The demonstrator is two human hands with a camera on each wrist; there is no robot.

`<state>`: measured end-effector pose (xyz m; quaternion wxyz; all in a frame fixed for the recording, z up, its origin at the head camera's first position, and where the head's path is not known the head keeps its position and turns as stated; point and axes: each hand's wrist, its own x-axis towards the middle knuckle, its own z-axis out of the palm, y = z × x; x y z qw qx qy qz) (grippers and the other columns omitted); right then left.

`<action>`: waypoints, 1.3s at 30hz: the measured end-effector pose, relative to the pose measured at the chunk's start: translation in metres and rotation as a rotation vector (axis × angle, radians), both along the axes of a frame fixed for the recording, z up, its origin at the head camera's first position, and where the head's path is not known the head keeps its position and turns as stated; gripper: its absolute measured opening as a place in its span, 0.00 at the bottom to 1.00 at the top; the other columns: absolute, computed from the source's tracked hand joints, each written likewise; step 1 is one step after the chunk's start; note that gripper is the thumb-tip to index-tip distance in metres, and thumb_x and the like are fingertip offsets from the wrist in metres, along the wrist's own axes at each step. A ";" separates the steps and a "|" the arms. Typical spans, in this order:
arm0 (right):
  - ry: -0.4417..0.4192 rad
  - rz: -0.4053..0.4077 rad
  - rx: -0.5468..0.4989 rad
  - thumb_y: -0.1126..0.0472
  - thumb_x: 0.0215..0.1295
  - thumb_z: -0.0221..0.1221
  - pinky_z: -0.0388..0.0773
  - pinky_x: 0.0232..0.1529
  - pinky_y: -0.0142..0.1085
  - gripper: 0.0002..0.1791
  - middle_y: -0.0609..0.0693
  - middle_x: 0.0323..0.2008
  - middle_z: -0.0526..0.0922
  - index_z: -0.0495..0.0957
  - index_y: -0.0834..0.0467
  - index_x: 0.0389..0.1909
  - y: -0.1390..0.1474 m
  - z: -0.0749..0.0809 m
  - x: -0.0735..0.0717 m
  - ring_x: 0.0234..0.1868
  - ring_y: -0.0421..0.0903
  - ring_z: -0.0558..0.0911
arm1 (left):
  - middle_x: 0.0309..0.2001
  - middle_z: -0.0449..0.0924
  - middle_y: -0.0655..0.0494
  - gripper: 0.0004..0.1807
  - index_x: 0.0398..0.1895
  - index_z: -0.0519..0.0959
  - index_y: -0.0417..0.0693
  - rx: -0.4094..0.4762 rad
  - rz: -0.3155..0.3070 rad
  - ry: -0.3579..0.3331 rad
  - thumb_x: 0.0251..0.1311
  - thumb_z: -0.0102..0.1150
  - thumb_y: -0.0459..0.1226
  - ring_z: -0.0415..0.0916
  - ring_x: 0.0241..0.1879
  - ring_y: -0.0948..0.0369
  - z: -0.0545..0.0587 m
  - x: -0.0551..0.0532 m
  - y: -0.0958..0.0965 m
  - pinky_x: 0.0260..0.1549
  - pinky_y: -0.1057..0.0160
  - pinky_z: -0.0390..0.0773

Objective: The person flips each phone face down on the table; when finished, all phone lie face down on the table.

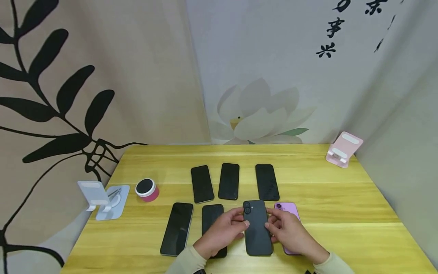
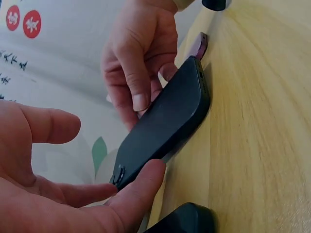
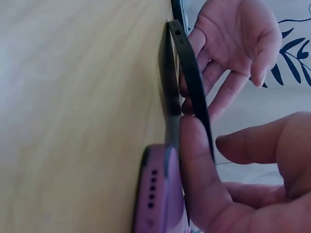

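A dark smartphone lies back side up between my two hands, its camera lenses at the top left corner. The right wrist view shows it a little off the tabletop. With thumb above and fingers below, my right hand pinches its right edge. Fingers of my left hand touch the opposite edge, while its thumb stands apart from the phone in the left wrist view. Partly under my right hand is a purple phone. A black phone is partly covered by my left hand.
Three black phones, left, middle and right, form a row behind. Another phone lies at left. Farther left are a pink-and-white round jar and a white stand. A pink stand occupies the back right corner.
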<state>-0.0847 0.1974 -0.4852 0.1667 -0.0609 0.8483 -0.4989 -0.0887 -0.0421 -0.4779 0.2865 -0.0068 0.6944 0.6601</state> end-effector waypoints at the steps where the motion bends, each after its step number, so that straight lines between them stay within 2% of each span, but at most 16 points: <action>1: -0.006 0.003 0.003 0.67 0.71 0.66 0.87 0.27 0.35 0.31 0.54 0.38 0.81 0.70 0.76 0.70 0.001 0.001 0.001 0.31 0.43 0.85 | 0.64 0.76 0.41 0.35 0.78 0.66 0.38 -0.002 -0.001 0.002 0.73 0.63 0.39 0.80 0.59 0.50 0.000 0.000 0.000 0.56 0.45 0.86; 4: -0.007 0.011 0.019 0.66 0.70 0.67 0.87 0.28 0.33 0.32 0.53 0.38 0.82 0.70 0.75 0.70 0.002 0.004 0.004 0.33 0.43 0.86 | 0.65 0.77 0.40 0.34 0.78 0.67 0.37 -0.016 0.000 0.031 0.74 0.63 0.39 0.81 0.60 0.49 0.000 0.000 -0.001 0.56 0.47 0.86; 8: 0.049 0.006 0.072 0.63 0.69 0.68 0.86 0.30 0.31 0.32 0.52 0.40 0.86 0.73 0.75 0.68 0.002 0.009 0.007 0.34 0.41 0.87 | 0.66 0.78 0.39 0.32 0.76 0.69 0.35 -0.032 0.007 0.078 0.75 0.62 0.40 0.81 0.63 0.47 0.000 -0.001 -0.002 0.57 0.49 0.86; 14: 0.116 0.014 0.158 0.59 0.70 0.69 0.83 0.33 0.28 0.31 0.50 0.42 0.90 0.75 0.75 0.66 0.001 0.014 0.013 0.33 0.33 0.87 | 0.65 0.80 0.40 0.30 0.74 0.70 0.33 -0.009 0.020 0.060 0.74 0.61 0.39 0.83 0.61 0.49 -0.002 -0.001 -0.003 0.57 0.50 0.86; 19: 0.148 0.016 0.189 0.57 0.69 0.69 0.84 0.36 0.28 0.31 0.51 0.43 0.91 0.77 0.74 0.65 0.002 0.017 0.015 0.34 0.32 0.87 | 0.64 0.80 0.40 0.30 0.74 0.70 0.34 -0.006 0.027 0.058 0.74 0.62 0.39 0.83 0.60 0.49 -0.003 0.000 -0.002 0.56 0.49 0.86; 28: 0.207 0.003 0.171 0.58 0.71 0.68 0.84 0.37 0.27 0.27 0.52 0.43 0.92 0.79 0.74 0.62 0.007 0.016 0.010 0.35 0.32 0.88 | 0.62 0.80 0.42 0.29 0.73 0.70 0.35 0.008 0.014 0.031 0.75 0.61 0.39 0.82 0.59 0.51 -0.003 -0.002 -0.006 0.57 0.50 0.86; 32: 0.235 0.001 0.164 0.58 0.72 0.67 0.85 0.39 0.28 0.24 0.50 0.42 0.92 0.81 0.71 0.61 0.005 0.018 0.005 0.37 0.32 0.88 | 0.60 0.81 0.43 0.28 0.72 0.71 0.35 0.007 0.014 0.053 0.74 0.60 0.39 0.82 0.58 0.50 -0.001 -0.002 -0.011 0.57 0.50 0.86; 39: 0.192 0.014 0.114 0.57 0.73 0.66 0.83 0.38 0.29 0.20 0.46 0.41 0.91 0.83 0.64 0.59 -0.015 0.022 -0.007 0.37 0.34 0.87 | 0.59 0.81 0.44 0.26 0.70 0.73 0.37 -0.038 0.026 0.105 0.76 0.60 0.41 0.82 0.56 0.52 0.003 -0.001 -0.028 0.55 0.51 0.87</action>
